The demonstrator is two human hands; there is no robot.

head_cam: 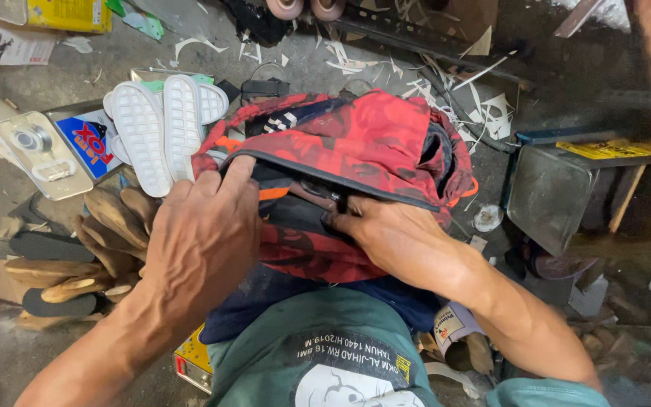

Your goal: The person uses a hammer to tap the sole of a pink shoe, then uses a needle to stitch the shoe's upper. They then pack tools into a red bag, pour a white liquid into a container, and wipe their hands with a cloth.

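Single head-worn view, looking steeply down from above the person's lap. Close range: left hand (pixel 201 234) and right hand (pixel 386 234) fill the centre, the red backpack (pixel 363 143) beneath them, littered floor (pixel 9 188) around the edges. No second view.

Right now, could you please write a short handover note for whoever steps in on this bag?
Left hand: fingers pressing the upper edge of the red patterned bag on the lap.
Right hand: fingertips inside the bag's dark opening.
Nearby: white shoe soles to the left, brown soles below them, metal tin to the right.
Done: the opening is spread apart.
Left: cannot tell; the inside is hidden.
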